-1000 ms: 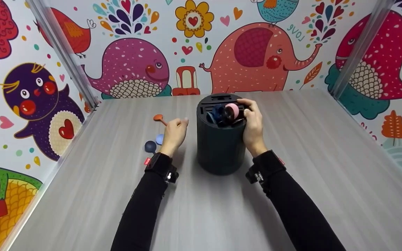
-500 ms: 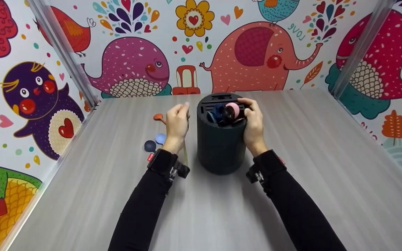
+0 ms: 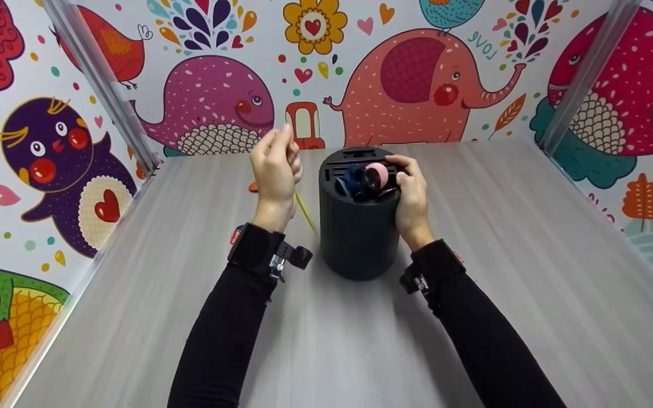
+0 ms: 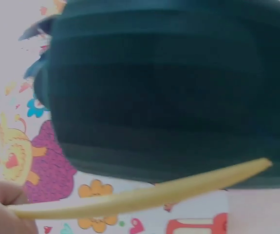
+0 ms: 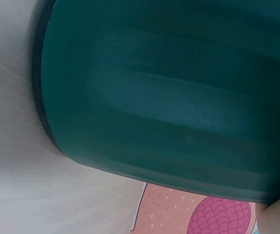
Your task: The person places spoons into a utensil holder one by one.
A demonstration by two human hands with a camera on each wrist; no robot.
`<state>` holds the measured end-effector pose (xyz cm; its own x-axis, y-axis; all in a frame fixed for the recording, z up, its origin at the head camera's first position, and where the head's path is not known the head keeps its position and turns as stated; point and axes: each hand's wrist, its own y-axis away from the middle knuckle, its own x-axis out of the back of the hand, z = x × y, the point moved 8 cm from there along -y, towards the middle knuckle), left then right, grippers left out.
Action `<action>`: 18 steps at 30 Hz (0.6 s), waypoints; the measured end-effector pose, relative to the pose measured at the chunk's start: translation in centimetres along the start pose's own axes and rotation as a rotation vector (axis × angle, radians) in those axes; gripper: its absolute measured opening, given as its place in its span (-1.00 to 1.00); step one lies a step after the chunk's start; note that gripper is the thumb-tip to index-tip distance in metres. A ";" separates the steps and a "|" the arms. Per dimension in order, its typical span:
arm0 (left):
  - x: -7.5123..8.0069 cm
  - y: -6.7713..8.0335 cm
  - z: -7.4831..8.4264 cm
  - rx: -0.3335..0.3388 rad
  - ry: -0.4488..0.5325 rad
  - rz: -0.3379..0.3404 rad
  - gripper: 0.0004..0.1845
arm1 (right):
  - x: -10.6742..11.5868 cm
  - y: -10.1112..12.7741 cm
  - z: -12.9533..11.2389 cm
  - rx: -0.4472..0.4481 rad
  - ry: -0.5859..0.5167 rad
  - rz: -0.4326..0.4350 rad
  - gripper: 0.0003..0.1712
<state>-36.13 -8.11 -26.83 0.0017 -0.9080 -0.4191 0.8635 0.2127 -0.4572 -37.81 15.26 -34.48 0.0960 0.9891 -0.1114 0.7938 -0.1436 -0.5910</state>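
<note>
while our right hand (image 3: 411, 195) is gripping the rim of the dark holder (image 3: 357, 238), already stocked with several utensils, our left hand (image 3: 274, 173) is pinching a yellow stick (image 4: 144, 197), possibly a handle, just beside it, not yet slotted.

Left hand (image 3: 274, 164) raised beside holder (image 3: 359, 226), pinching yellow stick (image 3: 305, 209) that slants down. Right hand (image 3: 411, 195) grips holder rim. Holder upright on desk (image 3: 530, 272); pink (image 3: 377, 173) and blue (image 3: 353, 178) utensils inside.

Bright even light, wrist views blurred (close-up)
</note>
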 end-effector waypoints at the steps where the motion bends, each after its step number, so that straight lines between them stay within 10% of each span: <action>1: -0.2 0.0 0.4 -0.015 0.013 0.001 -0.60 | 0.0 0.0 0.0 0.002 0.002 -0.002 -0.48; 18: -4.8 0.4 5.3 -0.207 0.050 -0.102 -0.59 | 0.0 -0.1 0.1 0.006 -0.054 0.009 -0.49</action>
<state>-33.09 -5.56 -20.87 -0.1099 -0.9106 -0.3985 0.7358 0.1950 -0.6485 -37.94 15.29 -34.57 0.0703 0.9848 -0.1591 0.7891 -0.1525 -0.5950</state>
